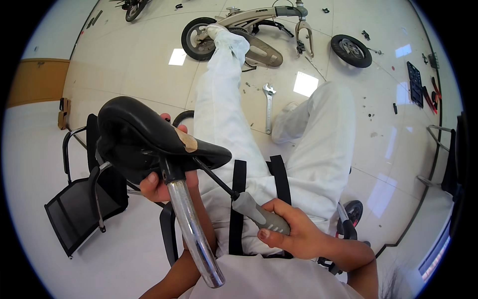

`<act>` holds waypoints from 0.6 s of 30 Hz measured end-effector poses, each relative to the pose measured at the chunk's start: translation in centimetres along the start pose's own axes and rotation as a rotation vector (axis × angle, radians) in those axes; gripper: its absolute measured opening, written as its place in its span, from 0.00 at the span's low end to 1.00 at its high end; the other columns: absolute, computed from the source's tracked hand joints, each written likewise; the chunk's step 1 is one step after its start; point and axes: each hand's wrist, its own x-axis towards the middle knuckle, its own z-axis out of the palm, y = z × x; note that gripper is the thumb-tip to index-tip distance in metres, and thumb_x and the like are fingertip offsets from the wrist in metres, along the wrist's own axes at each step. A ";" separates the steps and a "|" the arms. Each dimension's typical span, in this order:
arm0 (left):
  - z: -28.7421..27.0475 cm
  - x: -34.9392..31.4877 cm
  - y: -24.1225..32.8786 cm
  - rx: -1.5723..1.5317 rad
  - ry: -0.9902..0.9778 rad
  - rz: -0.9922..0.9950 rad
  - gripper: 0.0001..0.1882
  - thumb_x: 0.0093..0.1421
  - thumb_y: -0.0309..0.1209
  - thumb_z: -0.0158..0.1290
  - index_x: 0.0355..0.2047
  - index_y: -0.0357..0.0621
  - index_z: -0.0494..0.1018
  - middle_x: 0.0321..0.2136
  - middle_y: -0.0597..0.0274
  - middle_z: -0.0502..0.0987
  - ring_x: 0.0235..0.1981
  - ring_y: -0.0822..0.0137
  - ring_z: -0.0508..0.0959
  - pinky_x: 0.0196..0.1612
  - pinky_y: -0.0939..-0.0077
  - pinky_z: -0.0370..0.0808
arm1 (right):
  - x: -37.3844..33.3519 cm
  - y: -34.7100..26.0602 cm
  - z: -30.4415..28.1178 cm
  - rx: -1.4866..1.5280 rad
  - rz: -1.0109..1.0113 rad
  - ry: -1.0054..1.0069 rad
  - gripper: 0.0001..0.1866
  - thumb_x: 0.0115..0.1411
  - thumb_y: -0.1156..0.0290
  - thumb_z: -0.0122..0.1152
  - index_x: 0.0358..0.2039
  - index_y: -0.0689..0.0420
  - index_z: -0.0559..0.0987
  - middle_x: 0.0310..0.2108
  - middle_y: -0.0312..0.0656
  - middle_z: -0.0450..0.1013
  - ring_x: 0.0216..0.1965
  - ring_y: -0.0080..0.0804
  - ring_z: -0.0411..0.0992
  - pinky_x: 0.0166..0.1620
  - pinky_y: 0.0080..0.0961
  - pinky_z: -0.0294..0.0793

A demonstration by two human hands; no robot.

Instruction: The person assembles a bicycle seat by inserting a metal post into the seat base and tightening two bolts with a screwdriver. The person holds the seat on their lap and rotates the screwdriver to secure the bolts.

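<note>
A black bicycle saddle (pixel 134 119) with a beige patch on its side is held up at left, tilted, its nose toward the right. From its underside a shiny metal seat post (pixel 196 234) slants down toward my lap. My left hand (pixel 155 188) is closed around the saddle from behind and below, by the top of the post; part of it is hidden. My right hand (pixel 294 229) grips the grey handle of a screwdriver (pixel 261 214). Its dark shaft reaches up to the saddle's underside near the nose, where the tip is hidden.
An adjustable wrench (pixel 269 107) lies on the tiled floor beside my feet. Beyond are a beige bicycle frame (pixel 249 20), a detached wheel (pixel 351 51) and a black tool tray (pixel 415 84). A black chair (pixel 84 214) stands at left, with another chair (pixel 443 164) at right.
</note>
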 end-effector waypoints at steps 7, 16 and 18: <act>0.0 0.0 -0.3 0.116 0.115 0.086 0.50 0.39 0.34 0.52 0.64 0.32 0.50 0.56 0.29 0.61 0.56 0.40 0.70 0.63 0.46 0.66 | -0.2 0.0 0.2 0.020 0.000 0.017 0.23 0.63 0.56 0.59 0.46 0.61 0.66 0.25 0.40 0.71 0.25 0.22 0.68 0.30 0.22 0.68; 0.6 -1.7 1.6 0.641 0.189 0.117 0.50 0.39 0.38 0.52 0.63 0.28 0.50 0.56 0.31 0.62 0.56 0.40 0.70 0.58 0.52 0.72 | -0.5 0.4 1.5 -0.514 -0.241 0.346 0.20 0.64 0.60 0.56 0.45 0.63 0.65 0.26 0.53 0.72 0.26 0.48 0.74 0.30 0.36 0.73; 0.8 -2.0 1.9 0.724 0.174 0.135 0.48 0.39 0.38 0.52 0.61 0.27 0.52 0.54 0.31 0.65 0.54 0.42 0.71 0.56 0.53 0.74 | -0.5 0.0 1.0 -0.482 -0.268 0.327 0.19 0.64 0.60 0.56 0.44 0.64 0.66 0.25 0.54 0.72 0.26 0.51 0.75 0.30 0.38 0.73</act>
